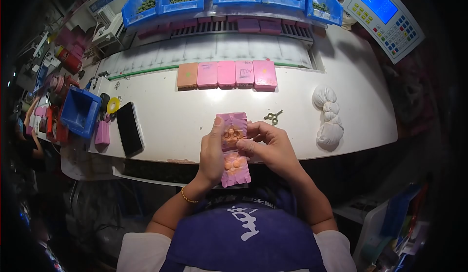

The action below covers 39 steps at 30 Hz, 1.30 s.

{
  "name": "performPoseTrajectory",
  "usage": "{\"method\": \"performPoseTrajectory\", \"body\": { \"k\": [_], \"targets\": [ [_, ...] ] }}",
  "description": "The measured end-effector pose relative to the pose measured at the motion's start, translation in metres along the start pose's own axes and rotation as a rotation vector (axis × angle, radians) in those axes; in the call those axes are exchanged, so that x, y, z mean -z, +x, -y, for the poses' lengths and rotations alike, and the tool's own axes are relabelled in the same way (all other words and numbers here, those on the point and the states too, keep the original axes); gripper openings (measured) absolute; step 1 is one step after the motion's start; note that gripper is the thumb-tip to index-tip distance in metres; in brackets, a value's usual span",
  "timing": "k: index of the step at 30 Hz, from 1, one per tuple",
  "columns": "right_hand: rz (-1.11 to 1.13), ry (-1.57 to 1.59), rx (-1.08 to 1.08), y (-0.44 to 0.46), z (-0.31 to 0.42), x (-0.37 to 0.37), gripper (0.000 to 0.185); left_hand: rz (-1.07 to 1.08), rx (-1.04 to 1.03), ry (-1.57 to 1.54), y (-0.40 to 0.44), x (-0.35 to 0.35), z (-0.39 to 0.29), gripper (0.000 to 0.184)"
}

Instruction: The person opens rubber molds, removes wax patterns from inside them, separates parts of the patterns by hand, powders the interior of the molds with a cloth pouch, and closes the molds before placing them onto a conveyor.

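We hold a pink mold (231,150) open across the table's (175,116) near edge.
Our left hand (212,150) cups its left side, our right hand (272,147) pinches its right; how firmly, we cannot tell. A loose pinch could drop a half off the edge. Farther in, we have room between the phone (130,129) at left and white bundle (330,118) at right, save for the green piece (274,117).

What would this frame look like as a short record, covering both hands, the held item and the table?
Left hand: left hand grips pink piece along its side
Right hand: right hand touches its other side
Held item: hollows in upper part, bumps in lower
Small part: green piece beyond right hand
Block row: five blocks, leftmost brownish, others pink
Left side: phone
Right side: white bundle
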State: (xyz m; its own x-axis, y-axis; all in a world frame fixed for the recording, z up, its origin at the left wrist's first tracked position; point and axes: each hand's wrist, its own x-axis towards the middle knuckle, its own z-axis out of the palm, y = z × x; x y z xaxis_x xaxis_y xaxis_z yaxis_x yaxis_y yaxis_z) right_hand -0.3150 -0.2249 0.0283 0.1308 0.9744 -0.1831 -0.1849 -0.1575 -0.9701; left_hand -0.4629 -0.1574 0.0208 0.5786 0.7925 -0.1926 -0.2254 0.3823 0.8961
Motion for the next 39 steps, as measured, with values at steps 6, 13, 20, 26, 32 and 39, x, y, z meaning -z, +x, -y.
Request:
{"method": "performPoseTrajectory", "body": {
  "k": [6,13,20,26,32,39],
  "targets": [
    [0.006,0.133,-0.183,0.004,0.006,0.008,0.023,0.015,0.084,0.001,-0.004,-0.004,-0.005,0.064],
    [0.087,0.215,-0.243,0.003,0.009,0.016,0.016,0.251,0.182,-0.169,-0.001,0.005,-0.004,0.070],
    [-0.010,0.206,-0.193,-0.004,-0.011,0.032,0.014,0.462,0.058,0.014,0.000,0.019,-0.008,0.058],
    [0.095,0.309,-0.166,-0.009,-0.020,0.040,0.021,0.226,0.113,0.010,-0.005,0.016,0.006,0.041],
    [0.273,0.487,-0.117,-0.014,-0.034,0.024,0.038,0.346,0.187,-0.256,-0.008,0.011,0.018,0.046],
    [0.046,0.185,0.097,-0.023,-0.009,0.034,0.047,0.237,-0.022,-0.043,-0.015,0.002,0.015,0.037]
  ]
}}
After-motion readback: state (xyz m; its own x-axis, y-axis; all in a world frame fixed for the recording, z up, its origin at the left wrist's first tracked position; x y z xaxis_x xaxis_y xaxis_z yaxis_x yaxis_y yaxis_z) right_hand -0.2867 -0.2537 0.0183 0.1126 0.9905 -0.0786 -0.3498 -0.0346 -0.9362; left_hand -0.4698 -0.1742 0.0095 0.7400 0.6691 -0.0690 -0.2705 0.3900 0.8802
